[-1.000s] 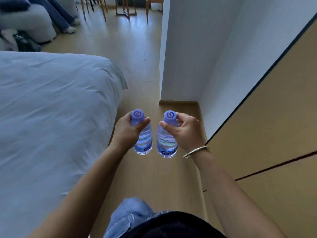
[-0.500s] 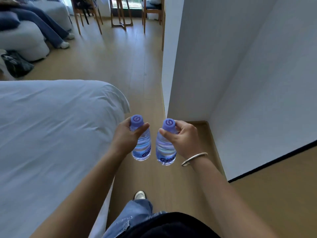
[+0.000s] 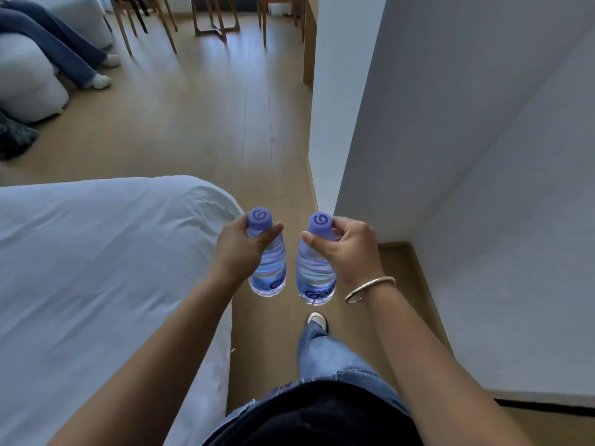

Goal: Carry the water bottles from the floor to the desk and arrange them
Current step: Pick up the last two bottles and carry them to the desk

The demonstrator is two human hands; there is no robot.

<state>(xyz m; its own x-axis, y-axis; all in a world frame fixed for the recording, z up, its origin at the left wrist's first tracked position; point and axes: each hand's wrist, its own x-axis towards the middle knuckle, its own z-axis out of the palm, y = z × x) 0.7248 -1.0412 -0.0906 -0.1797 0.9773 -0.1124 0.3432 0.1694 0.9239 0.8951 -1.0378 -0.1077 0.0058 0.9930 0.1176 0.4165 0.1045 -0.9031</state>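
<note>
I carry two small clear water bottles with purple caps, upright and side by side above the wooden floor. My left hand (image 3: 240,249) grips the left bottle (image 3: 269,275) around its neck and shoulder. My right hand (image 3: 347,252) holds the right bottle (image 3: 314,278) the same way, fingers curled under its cap; a silver bangle sits on that wrist. The bottles hang a small gap apart, not touching. No desk surface is plainly in view.
A white bed (image 3: 96,284) fills the left. A white wall corner (image 3: 341,123) juts in on the right, leaving a narrow floor passage (image 3: 277,175) ahead. Wooden chairs (image 3: 141,24) stand at the far end; a seated person's legs (image 3: 61,49) and a sofa are far left.
I have walked forward along the bed; the wall corner and the far chairs are closer, and the wooden panel on the right has dropped out of view. Both hands keep the same hold.
</note>
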